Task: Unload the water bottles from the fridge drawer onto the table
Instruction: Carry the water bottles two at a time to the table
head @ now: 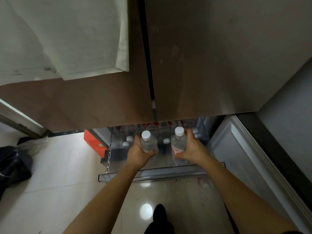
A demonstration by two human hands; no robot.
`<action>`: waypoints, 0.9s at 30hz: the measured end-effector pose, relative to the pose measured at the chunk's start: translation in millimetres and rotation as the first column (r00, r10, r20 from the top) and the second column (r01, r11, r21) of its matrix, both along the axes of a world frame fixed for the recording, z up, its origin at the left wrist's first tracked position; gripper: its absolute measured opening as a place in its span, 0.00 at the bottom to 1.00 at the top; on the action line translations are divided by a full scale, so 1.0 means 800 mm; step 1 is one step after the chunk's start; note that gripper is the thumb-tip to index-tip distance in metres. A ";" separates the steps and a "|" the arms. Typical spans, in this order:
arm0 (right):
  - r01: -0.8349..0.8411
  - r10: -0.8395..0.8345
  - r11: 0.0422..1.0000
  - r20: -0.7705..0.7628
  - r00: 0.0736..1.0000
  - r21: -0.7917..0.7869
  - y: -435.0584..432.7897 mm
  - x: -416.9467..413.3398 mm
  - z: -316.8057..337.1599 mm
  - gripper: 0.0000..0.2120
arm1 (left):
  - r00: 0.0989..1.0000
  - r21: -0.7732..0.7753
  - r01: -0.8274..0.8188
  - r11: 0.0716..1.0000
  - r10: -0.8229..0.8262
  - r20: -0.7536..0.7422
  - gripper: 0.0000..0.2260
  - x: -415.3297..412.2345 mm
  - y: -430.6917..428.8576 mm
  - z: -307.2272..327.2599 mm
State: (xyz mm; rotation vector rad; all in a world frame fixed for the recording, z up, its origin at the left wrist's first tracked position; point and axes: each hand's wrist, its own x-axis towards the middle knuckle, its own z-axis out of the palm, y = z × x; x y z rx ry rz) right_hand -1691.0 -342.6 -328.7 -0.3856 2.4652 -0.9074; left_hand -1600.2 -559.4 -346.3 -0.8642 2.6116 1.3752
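The clear fridge drawer (152, 177) is pulled out at floor level below the closed brown fridge doors. My left hand (137, 153) grips a clear water bottle (148, 142) with a white cap, held upright above the drawer. My right hand (194, 149) grips a second water bottle (178, 144) with a white cap and a red label, also upright. Several more bottles (166, 141) stand deeper in the drawer, mostly hidden under the doors, only caps and red labels showing. No table is in view.
An orange box (93, 142) sits left of the drawer. Dark bags (13, 164) lie on the glossy tiled floor at far left. An open white fridge door or panel (239, 149) stands at the right. My dark shoe (159, 215) is on the floor below.
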 end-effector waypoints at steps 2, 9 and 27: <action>0.074 -0.073 0.996 0.022 0.997 -0.043 0.001 0.003 -0.010 0.44 | 1.000 0.028 -0.008 1.000 0.009 -0.008 0.36 0.001 0.000 0.002; 0.037 -0.046 0.996 -0.120 0.992 -0.081 -0.009 0.013 0.011 0.39 | 0.952 0.010 -0.197 0.980 0.194 -0.237 0.32 0.046 0.016 0.047; -0.536 0.370 0.694 -0.400 0.838 -0.481 -0.120 0.291 0.135 0.37 | 0.423 -0.103 -0.864 0.493 0.599 -0.679 0.33 0.435 0.083 0.174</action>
